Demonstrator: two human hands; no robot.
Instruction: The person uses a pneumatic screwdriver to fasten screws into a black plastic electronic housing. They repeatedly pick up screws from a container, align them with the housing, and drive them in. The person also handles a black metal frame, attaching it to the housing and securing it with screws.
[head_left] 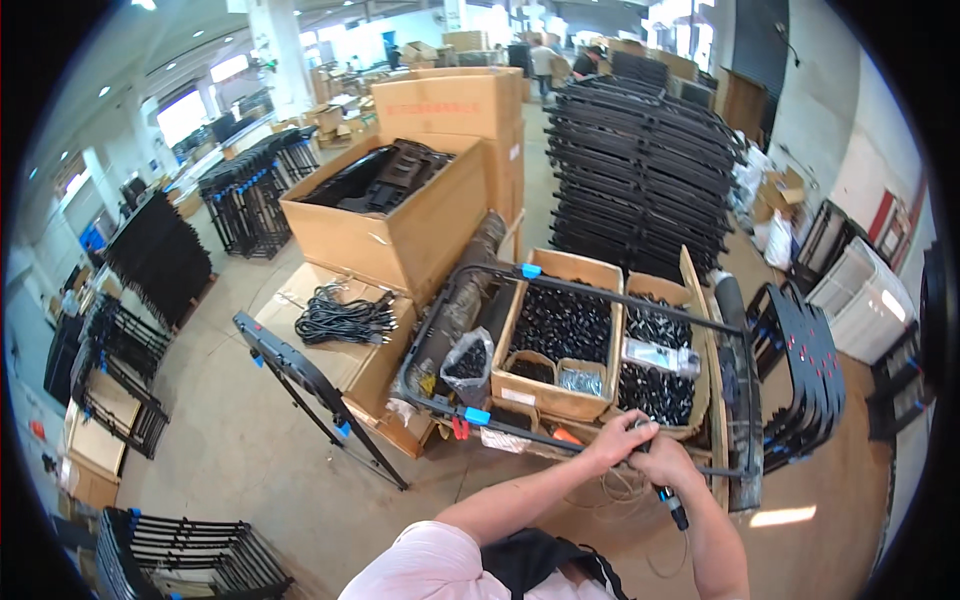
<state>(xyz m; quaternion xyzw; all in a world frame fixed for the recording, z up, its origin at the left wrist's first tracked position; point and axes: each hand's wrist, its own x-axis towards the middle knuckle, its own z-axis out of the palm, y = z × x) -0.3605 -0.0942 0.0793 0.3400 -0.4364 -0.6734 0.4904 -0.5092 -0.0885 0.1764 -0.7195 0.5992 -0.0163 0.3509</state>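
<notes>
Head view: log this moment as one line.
left hand: at black frame | right hand: gripping black tool | nearby: box of black parts

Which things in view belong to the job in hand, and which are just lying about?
In use, it seems:
black tool, in right hand
black frame with blue pieces
open box of black parts

Lying about, apparently:
bundled black cables
tall black stack

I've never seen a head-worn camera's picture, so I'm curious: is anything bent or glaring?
Head view: the large white pillar leans inside a dark round rim; head view again: a window at upper left glares white, and the floor has a bright patch at lower right.
</notes>
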